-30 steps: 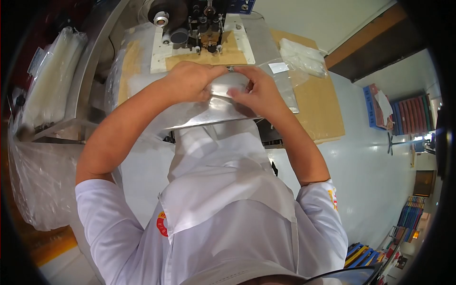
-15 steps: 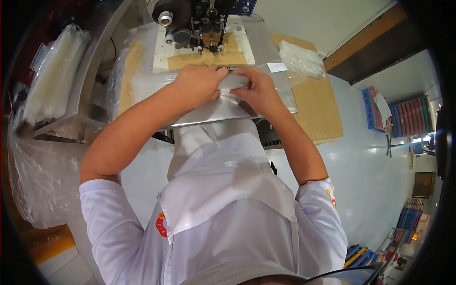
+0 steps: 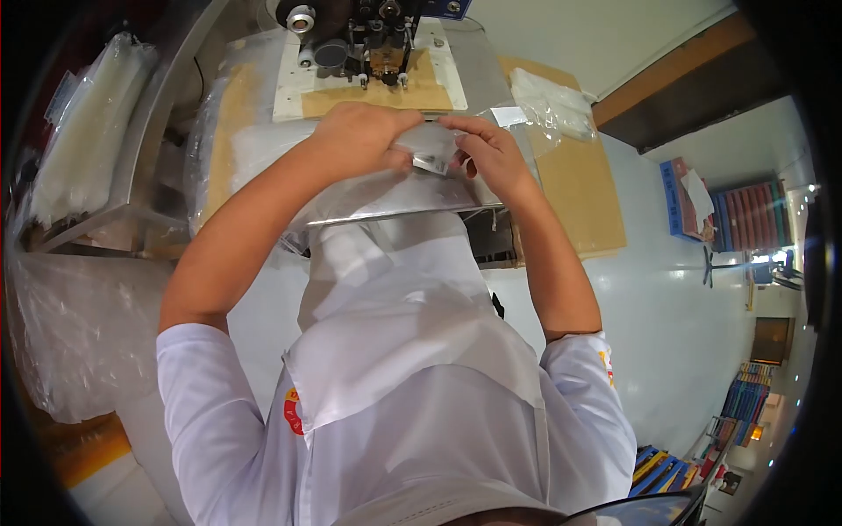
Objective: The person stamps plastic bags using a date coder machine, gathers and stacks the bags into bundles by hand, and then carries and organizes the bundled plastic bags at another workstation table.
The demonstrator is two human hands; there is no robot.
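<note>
A clear plastic bag [image 3: 427, 146] lies between my hands, at the front of a machine [image 3: 386, 53] with a dark head. On the bag's left side, my left hand [image 3: 364, 136] is closed, its thumb and fingers pinching the plastic. My right hand [image 3: 491, 153] has its fingers bent at the bag's right edge, also gripping it. A small printed patch shows on the plastic near my right fingertips, too small to read. Beyond my fingers, the machine's white base plate [image 3: 285, 101] carries tan tape [image 3: 351, 101].
Beneath my hands is a metal work surface [image 3: 395, 197]. At left, a stack of clear bags [image 3: 92, 140] sits on a metal shelf. To the right are brown cardboard [image 3: 583, 202], more clear bags [image 3: 553, 105] and a white paper slip [image 3: 510, 116]. Several binders [image 3: 754, 215] stand farther right.
My right hand has shifted slightly right and its fingers have spread a little. My left hand has moved slightly left. The plastic between them now shows the printed patch.
</note>
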